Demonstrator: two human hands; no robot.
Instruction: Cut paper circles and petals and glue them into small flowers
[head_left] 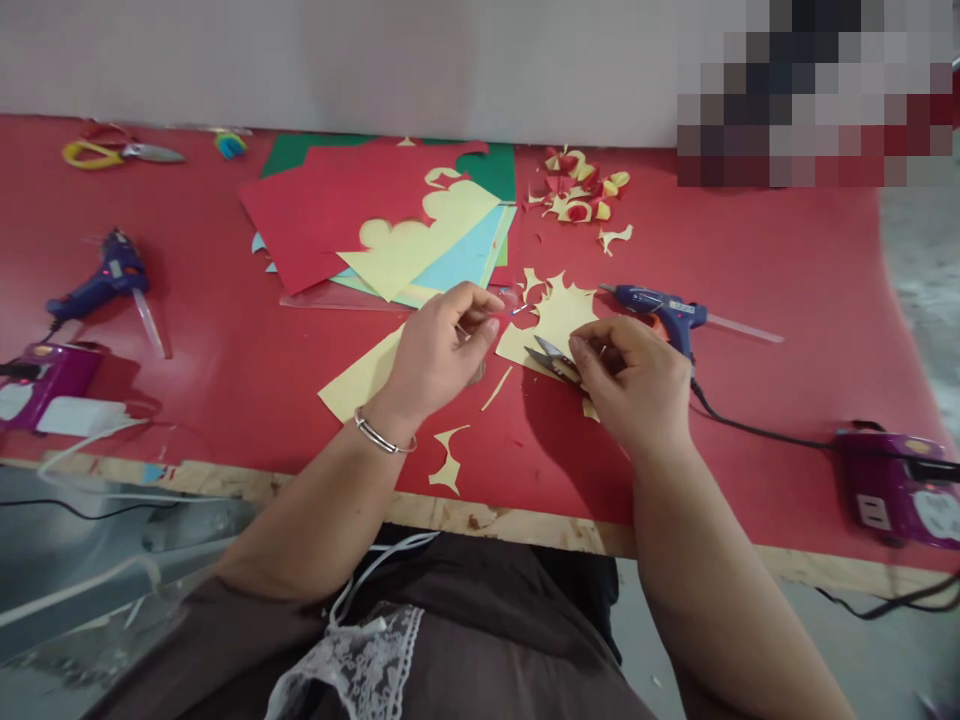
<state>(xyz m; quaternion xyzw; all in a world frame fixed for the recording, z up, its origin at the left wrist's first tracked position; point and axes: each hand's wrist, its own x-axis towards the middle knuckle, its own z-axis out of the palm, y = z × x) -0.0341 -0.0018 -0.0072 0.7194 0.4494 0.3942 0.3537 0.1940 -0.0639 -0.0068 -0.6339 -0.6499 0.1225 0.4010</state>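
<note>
My left hand (pixel 442 350) is closed in a pinch above the middle of the table. At its fingertips is a small pinkish thing (pixel 511 300), too small and blurred to name. My right hand (pixel 634 380) is closed around small dark thread snips (pixel 553 358), their blades apart and pointing left; the handle end is mostly hidden by my fingers. Beneath the snips lies a pale yellow paper sheet (pixel 566 308) with rounded cut-outs along its edge. Another yellow piece (pixel 360 375) lies partly under my left hand. Yellow scraps (pixel 448 462) lie nearer to me.
Glue guns lie at right (pixel 660 308) and left (pixel 112 275), cords leading to purple power units (pixel 904 480). Behind are stacked coloured sheets (pixel 300 220), red and yellow curled paper pieces (pixel 577 190) and yellow-handled scissors (pixel 120 152). A wooden edge (pixel 517 525) borders the red tabletop.
</note>
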